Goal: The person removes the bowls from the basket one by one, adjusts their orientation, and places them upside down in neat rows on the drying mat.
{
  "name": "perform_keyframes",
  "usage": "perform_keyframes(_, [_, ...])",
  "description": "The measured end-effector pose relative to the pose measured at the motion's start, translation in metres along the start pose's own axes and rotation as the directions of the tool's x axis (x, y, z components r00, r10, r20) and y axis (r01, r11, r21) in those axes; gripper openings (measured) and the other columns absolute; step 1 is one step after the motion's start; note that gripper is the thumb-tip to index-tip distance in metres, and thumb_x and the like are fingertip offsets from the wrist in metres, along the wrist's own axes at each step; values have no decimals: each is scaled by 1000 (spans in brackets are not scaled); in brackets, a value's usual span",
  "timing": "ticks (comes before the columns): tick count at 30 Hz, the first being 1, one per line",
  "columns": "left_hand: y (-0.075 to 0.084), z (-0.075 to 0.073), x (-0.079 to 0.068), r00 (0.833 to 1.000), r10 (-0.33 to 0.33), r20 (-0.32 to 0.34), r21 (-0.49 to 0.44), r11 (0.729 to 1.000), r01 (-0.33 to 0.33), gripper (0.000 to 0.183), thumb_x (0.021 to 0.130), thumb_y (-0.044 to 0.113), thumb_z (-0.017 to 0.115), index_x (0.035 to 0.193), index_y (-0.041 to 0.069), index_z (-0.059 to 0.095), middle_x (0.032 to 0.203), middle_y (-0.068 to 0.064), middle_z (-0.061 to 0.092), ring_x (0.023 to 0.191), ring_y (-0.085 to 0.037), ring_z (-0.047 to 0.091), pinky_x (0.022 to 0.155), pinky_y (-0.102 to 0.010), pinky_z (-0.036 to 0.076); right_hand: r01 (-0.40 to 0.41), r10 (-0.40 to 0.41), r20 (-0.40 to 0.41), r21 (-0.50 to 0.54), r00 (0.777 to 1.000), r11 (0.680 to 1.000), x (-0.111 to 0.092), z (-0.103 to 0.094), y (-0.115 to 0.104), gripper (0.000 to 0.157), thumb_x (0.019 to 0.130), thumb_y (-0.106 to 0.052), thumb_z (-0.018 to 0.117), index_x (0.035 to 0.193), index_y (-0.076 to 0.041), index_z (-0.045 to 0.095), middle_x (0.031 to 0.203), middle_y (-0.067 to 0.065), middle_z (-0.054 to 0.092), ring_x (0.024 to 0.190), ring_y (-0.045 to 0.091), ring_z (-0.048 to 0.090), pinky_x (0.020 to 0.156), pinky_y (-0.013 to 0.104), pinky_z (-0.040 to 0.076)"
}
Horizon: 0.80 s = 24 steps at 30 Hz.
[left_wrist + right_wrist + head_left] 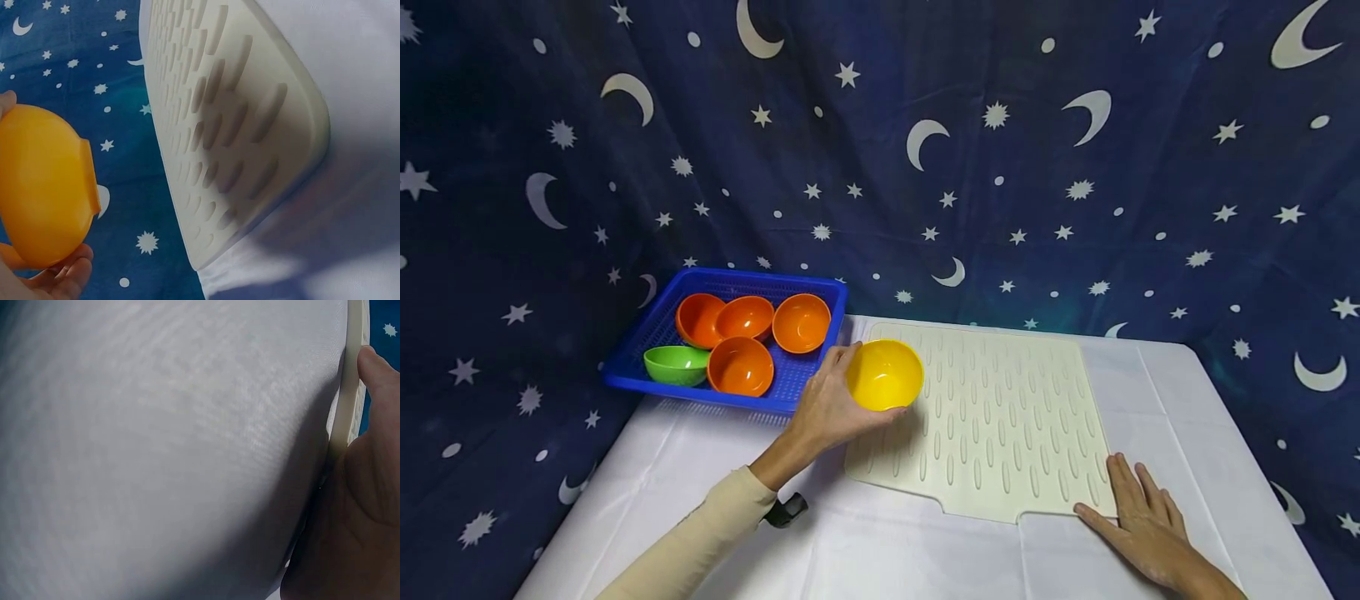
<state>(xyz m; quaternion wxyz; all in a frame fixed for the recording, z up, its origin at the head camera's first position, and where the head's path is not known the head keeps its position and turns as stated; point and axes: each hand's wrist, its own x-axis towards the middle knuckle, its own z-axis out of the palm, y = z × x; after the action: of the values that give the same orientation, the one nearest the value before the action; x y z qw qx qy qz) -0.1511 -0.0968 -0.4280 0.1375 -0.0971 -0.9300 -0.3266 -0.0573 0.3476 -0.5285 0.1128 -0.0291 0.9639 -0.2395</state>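
Note:
A yellow bowl [886, 375] is held by its sides in my left hand [835, 404], above the left edge of a cream ribbed drying mat [1000, 417]. The left wrist view shows the bowl's outside [47, 187] and its foot ring, with fingers and thumb at opposite sides and the mat [300, 125] below. My right hand [1146, 525] lies with spread, straight fingers at the mat's near right corner. In the right wrist view, the right thumb [378, 372] touches the mat's edge [350, 375].
A blue basket [625, 381] at the back left holds several orange bowls [741, 367] and a green bowl [673, 365]. Beneath everything is a white tablecloth [887, 550]. A dark star-and-moon curtain [880, 167] hangs behind the table and at both sides.

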Motion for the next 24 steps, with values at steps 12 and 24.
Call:
perform_keyframes(12, [8,19,-9,999,34,0,-10,999,-34,105,62,68,84,141,5,54,121,-9,57,100,-29,62,80,-47,56,-1,1,-3,1,1000,1000,1,4,2,106,99,-60,50,157,7,-9,161,33,-11,143,51,-27,103,71,-23])
perform_keyframes(24, [20,35,-10,998,50,26,-63,997,-48,104,63,67,85,142,9,52,119,-5,55,94,-25,65,77,-40,57,-10,10,8,19,1000,1000,0,3,2,108,98,-61,51,157,7,-11,162,31,-15,142,47,-31,101,70,-26])
